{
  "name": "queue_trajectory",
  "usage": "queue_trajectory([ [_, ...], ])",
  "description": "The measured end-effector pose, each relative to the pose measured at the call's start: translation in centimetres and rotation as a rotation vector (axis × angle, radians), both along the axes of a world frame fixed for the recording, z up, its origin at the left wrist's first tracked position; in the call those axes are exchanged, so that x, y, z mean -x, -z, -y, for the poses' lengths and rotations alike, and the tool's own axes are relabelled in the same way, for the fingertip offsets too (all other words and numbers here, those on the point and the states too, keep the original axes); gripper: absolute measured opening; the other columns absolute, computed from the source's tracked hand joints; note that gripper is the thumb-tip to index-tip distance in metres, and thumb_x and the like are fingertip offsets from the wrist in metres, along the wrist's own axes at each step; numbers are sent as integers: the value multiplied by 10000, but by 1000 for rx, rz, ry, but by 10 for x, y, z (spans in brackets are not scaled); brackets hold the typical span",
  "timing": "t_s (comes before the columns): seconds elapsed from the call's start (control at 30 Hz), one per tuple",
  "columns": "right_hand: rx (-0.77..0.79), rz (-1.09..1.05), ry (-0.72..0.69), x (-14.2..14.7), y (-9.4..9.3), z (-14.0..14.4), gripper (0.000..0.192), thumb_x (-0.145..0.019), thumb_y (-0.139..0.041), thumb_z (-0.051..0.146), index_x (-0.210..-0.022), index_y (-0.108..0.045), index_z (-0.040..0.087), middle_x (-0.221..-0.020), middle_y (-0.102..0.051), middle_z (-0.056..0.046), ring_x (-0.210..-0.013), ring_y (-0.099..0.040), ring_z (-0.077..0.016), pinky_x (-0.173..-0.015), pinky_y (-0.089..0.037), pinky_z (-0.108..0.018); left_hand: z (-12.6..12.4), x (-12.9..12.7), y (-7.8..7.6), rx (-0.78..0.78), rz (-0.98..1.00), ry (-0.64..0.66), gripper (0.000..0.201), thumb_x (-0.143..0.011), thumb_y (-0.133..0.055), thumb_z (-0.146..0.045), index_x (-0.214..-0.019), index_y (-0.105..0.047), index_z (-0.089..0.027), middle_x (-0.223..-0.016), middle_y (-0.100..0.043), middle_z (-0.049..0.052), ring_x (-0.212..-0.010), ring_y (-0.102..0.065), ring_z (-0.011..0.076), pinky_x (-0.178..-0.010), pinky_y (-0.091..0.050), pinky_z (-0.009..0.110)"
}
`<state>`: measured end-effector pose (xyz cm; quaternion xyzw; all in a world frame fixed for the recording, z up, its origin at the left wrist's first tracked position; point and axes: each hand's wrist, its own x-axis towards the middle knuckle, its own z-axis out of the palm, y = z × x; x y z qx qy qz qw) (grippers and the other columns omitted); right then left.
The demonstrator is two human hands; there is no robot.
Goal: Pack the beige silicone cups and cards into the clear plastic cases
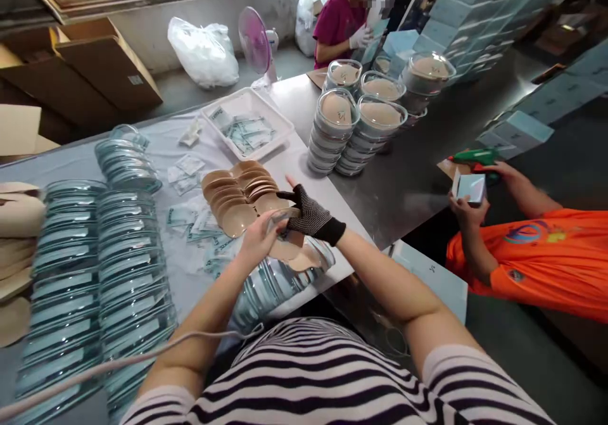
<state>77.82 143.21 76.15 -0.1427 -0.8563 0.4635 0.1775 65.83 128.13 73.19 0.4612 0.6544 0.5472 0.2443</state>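
In front of me both hands meet at a clear plastic case (281, 216) with a beige moulded cup pad (286, 248) below it; how the two join is partly hidden. My left hand (258, 244), bare, is closed on the case's near side. My right hand (311, 215) wears a black dotted fingerless glove, one finger sticking out while others close on the case's far edge. Just beyond lie two nested rows of beige cup pads (237, 217). Under my hands stands a row of clear cases (266, 289) at the table edge.
Rows of clear cases (130, 254) fill the left, beside beige pads (16, 266). A white bin (285, 135) holds small packets; more packets (183, 216) lie loose. Filled containers (327, 133) are stacked ahead. A co-worker in orange (536, 260) holds a box. A cable (128, 360) crosses my left arm.
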Motion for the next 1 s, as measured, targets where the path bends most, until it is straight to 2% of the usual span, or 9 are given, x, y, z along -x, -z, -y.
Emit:
queue_trajectory([
  [0.13, -98, 240, -326, -1, -50, 0, 305, -847, -629, 318, -984, -726, 63, -762, -701, 16, -723, -641, -98, -754, -505, -192, 34, 4, -5, -28, 363, 126, 783, -616, -829, -605, -1273, -607, -242, -1284, -634, 113, -1237, -566, 322, -1073, -433, 464],
  [0.27, -378, 206, -56, 5, -65, 22, 340, -922, -562, 252, -1178, -704, 79, -1018, -750, -61, -921, -692, -176, -872, -508, -292, 45, -2, 30, 56, 867, 356, 1073, -580, -396, -1007, -1164, -658, -147, -1139, -678, 238, -1097, -639, 418, -872, -521, 592],
  [0.33, -455, 216, 23, -2, -49, 47, 376, -923, -568, 189, -1284, -658, 136, -1240, -696, -112, -1074, -680, -255, -943, -516, -390, 48, -17, 50, -13, 1064, 282, 1026, -661, -293, -988, -1217, -615, -188, -1235, -647, 225, -1121, -633, 396, -865, -525, 589],
  [0.43, -466, 190, -91, -24, -2, 94, 406, -891, -620, 188, -1295, -655, 186, -1407, -586, -120, -1270, -578, -290, -1079, -452, -450, 54, -37, 68, -133, 1208, 102, 914, -776, -232, -910, -1315, -524, -233, -1387, -567, 173, -1203, -591, 353, -909, -522, 557],
  [0.57, -384, 90, -123, -52, 55, 139, 840, -703, -807, 490, -1418, -538, 140, -1561, -372, -195, -1467, -302, -383, -1185, -297, -549, 60, -38, 67, -99, 1327, -21, 705, -889, -318, -735, -1370, -470, -243, -1362, -587, 130, -1209, -589, 324, -939, -522, 531],
  [0.63, -324, 145, -11, -53, 66, 137, 840, -741, -765, 486, -1448, -501, 119, -1548, -388, -208, -1447, -347, -377, -1187, -301, -534, 55, -33, 63, -11, 1348, -173, 625, -902, -390, -638, -1339, -498, -204, -1231, -650, 135, -1109, -636, 300, -904, -543, 497],
  [0.73, -190, 260, 155, -52, 64, 107, 619, -856, -636, 385, -1417, -541, 143, -1414, -569, -165, -1265, -574, -318, -1096, -436, -456, 45, -30, 64, 122, 1266, -162, 642, -902, -387, -648, -1284, -547, -158, -1159, -669, 155, -1033, -649, 301, -814, -566, 467],
  [0.83, -10, 228, 315, -71, 58, 85, 481, -905, -549, 418, -1304, -631, 161, -1205, -713, -102, -1067, -681, -264, -957, -533, -377, 46, -29, 74, 176, 865, 17, 680, -930, -270, -696, -1268, -578, -194, -1184, -659, 137, -1079, -625, 294, -815, -563, 451],
  [1.0, 149, 256, 729, -141, 102, 139, 447, -914, -452, 452, -1134, -711, 162, -1074, -752, -117, -1033, -697, -287, -918, -558, -382, 71, -17, 102, 253, 58, 266, 213, -770, -722, -422, -792, -704, -211, -927, -681, 83, -1083, -591, 294, -1087, -383, 461],
])
